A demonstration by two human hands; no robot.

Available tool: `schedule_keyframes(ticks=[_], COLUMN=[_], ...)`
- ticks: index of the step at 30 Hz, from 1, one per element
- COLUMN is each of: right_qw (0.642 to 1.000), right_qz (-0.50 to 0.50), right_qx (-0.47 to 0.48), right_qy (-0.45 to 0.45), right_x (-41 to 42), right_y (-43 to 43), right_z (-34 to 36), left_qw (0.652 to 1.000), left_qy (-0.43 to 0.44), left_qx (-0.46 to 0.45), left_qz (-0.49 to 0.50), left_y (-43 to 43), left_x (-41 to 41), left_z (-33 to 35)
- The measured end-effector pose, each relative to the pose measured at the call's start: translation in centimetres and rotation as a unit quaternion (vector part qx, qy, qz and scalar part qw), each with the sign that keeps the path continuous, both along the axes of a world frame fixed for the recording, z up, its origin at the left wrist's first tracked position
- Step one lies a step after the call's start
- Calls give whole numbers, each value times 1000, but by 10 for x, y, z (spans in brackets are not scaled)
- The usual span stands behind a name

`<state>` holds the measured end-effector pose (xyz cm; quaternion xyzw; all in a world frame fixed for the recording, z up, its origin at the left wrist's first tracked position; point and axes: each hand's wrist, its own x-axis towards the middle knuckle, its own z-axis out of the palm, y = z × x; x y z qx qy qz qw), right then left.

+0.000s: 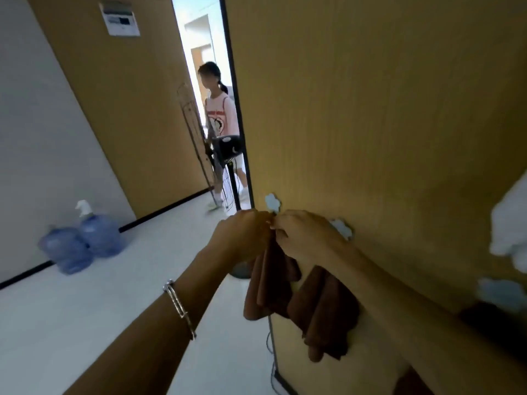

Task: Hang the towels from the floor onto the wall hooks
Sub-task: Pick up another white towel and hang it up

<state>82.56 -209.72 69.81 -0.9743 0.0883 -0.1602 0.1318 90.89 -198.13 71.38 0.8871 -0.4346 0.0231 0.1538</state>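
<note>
Right of two blue water jugs point(82, 243), the left hand point(242, 232) curled its fingers round the top edge of a dark brown towel point(271, 283), which drooped in soft folds against the tan wall panel point(370, 109) just below a pale flower-shaped hook point(273, 203). The right hand point(305, 235) touched it there, fingers pinching the same bunched edge. Further right a second brown towel point(325, 312) hung below the next hook point(343, 228), and a white towel point(510, 223) showed at the far right.

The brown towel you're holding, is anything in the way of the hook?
Nothing visible is. The left hand and right hand pinch the brown towel just below the free hook; a second towel hangs off to the side.
</note>
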Motion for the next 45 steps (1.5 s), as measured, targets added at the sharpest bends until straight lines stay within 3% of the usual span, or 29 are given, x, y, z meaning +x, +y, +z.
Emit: schedule_keyframes(ticks=[2, 7, 13, 17, 26, 35, 45], right_qw=[998, 980, 914, 871, 823, 829, 752], right_qz=[35, 131, 289, 348, 420, 421, 543], right_qx=[7, -13, -26, -50, -97, -133, -179], right_qy=[49, 152, 285, 343, 370, 343, 327], right_x=[-3, -7, -9, -11, -24, -51, -94], right_y=[17, 74, 169, 235, 408, 580, 750], right_z=[-20, -72, -129, -144, -150, -129, -131], left_qw=[998, 976, 905, 865, 806, 802, 748], left_qy=[30, 115, 227, 250, 257, 235, 212], left_qx=[41, 2, -10, -20, -71, -111, -98], left_qz=[39, 185, 359, 434, 528, 538, 621], left_y=[21, 116, 248, 315, 474, 638, 776], left_x=[-10, -45, -102, -136, -198, -234, -315], left_z=[-24, -90, -153, -172, -191, -196, -184])
